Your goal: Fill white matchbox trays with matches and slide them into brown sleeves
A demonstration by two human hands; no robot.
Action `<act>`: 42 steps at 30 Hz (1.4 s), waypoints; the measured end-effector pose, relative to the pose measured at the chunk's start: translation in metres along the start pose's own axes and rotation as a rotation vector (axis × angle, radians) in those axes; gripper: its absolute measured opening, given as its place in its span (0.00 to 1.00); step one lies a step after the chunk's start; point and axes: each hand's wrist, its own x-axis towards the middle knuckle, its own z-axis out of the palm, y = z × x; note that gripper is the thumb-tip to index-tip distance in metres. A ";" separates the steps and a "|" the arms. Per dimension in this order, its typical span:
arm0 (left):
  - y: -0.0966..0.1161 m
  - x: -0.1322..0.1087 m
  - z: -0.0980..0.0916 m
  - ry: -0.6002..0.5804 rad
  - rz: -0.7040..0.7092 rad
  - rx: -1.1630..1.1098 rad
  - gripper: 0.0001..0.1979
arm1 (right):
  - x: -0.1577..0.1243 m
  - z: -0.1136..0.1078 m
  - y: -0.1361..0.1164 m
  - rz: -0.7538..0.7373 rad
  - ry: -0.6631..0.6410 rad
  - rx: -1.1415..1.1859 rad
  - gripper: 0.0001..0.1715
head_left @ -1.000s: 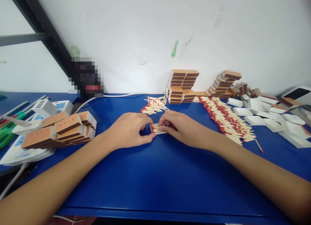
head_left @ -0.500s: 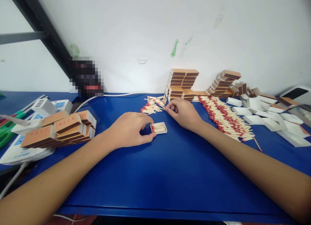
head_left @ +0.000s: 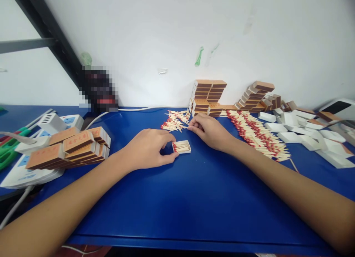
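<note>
The right hand (head_left: 209,129) has moved from the matchbox tray (head_left: 185,152), leaving its partial layer of matchsticks (head_left: 181,146) visible, to the loose match pile (head_left: 175,121) beyond; its fingers pinch narrowly, seemingly on a stick at the pile's right edge. The left hand's (head_left: 149,148) fingers, parted by the tray's width, hold its left end mid-desk (head_left: 177,201).

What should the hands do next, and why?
Maybe the right hand should add from the loose match pile to the white matchbox tray: that hand is at the pile's edge, and the left hand holds the tray, which looks only partly filled.
</note>
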 end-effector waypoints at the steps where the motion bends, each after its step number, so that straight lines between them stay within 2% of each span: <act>1: 0.000 0.000 0.000 0.000 0.002 0.000 0.13 | 0.000 0.001 0.000 -0.007 0.000 0.007 0.06; 8: 0.000 0.000 -0.001 -0.007 0.008 -0.009 0.12 | 0.002 0.001 0.002 -0.046 0.021 0.019 0.03; 16: 0.001 0.001 -0.002 0.000 -0.006 -0.014 0.13 | 0.000 -0.002 0.001 0.022 -0.029 -0.026 0.06; 22: 0.000 0.000 -0.003 0.005 -0.003 -0.007 0.13 | -0.007 -0.014 -0.018 0.010 -0.067 0.016 0.08; 26: -0.001 0.000 -0.003 0.007 0.003 -0.005 0.12 | -0.013 -0.014 -0.028 -0.003 -0.084 0.026 0.09; 30: 0.000 0.000 -0.003 0.007 -0.004 -0.004 0.13 | -0.013 -0.008 -0.018 0.065 -0.078 -0.102 0.09; 35: 0.001 0.001 -0.004 -0.009 -0.013 -0.008 0.12 | -0.008 -0.002 -0.005 0.050 -0.047 -0.088 0.04; 42: 0.001 0.001 -0.004 -0.005 -0.009 0.002 0.12 | -0.005 -0.006 -0.011 0.087 -0.105 -0.101 0.07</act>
